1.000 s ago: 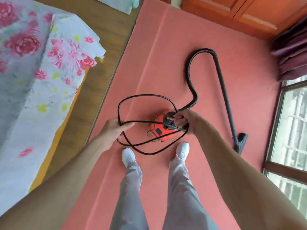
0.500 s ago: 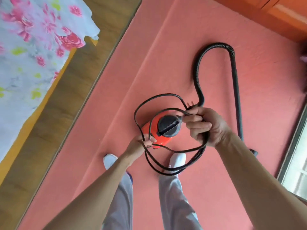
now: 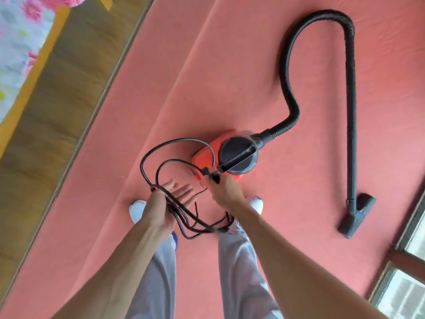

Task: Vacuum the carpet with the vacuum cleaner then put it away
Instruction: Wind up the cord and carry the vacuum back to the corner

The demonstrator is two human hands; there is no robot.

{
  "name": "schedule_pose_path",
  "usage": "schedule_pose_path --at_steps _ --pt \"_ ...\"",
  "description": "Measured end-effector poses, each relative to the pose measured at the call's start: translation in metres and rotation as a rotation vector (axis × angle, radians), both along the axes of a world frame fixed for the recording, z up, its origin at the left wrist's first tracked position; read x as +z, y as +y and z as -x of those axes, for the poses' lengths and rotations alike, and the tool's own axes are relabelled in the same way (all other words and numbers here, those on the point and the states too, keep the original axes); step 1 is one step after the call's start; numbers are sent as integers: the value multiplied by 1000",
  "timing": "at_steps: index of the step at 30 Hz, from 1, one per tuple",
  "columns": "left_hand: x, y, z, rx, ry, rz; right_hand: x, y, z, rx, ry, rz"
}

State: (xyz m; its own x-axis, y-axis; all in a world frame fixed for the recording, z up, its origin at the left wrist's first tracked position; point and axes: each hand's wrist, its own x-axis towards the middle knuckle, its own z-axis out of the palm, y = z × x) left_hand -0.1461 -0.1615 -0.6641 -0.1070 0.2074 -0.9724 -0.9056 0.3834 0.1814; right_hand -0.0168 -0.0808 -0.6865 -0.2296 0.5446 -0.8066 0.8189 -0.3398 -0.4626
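Observation:
A small red vacuum cleaner [image 3: 205, 155] with a black round top stands on the pink carpet [image 3: 230, 77] just ahead of my feet. Its black ribbed hose [image 3: 289, 72] loops away and joins a straight wand [image 3: 351, 125] ending in a black floor nozzle [image 3: 356, 217] at the right. Several loops of the black power cord [image 3: 184, 217] hang over my left hand [image 3: 164, 203], whose fingers are stretched out. My right hand [image 3: 224, 189] pinches the cord's plug end beside the vacuum's body.
A strip of wooden floor [image 3: 57, 107] borders the carpet on the left. Beyond it lies a bed with a floral sheet [image 3: 16, 49] at the top left. A window frame [image 3: 409, 261] runs along the lower right. My white shoes flank the cord.
The view swung left, so the vacuum sits further ahead. My left hand has spread its fingers with the loops draped on it. My right hand dropped to the plug end near the vacuum.

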Motion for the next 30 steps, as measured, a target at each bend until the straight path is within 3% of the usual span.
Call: schedule_pose_path --at_steps 7,11,14,16,19,22,25,27,30 --pt "-14 23 -18 -652 15 16 1 -33 4 -43 72 50" --pt "-8 53 -45 -683 199 125 9 -21 0 -207 154 72" --pt "-2 74 -59 -650 107 64 -15 -6 -14 -355 122 68" --pt "2 87 -69 -585 -9 21 -21 9 -22 -348 116 82" --pt "3 105 -79 -568 -21 -46 6 39 -29 -357 106 24" --pt "-4 124 -79 -670 -3 -75 8 59 -41 -241 96 49" --pt "-14 139 -73 -795 -36 -74 5 75 -54 -189 214 126" --pt "-20 148 -77 -830 -3 -75 -4 82 -62 -264 295 212" --pt "-31 166 -93 -721 96 -63 -4 96 -70 -518 337 194"
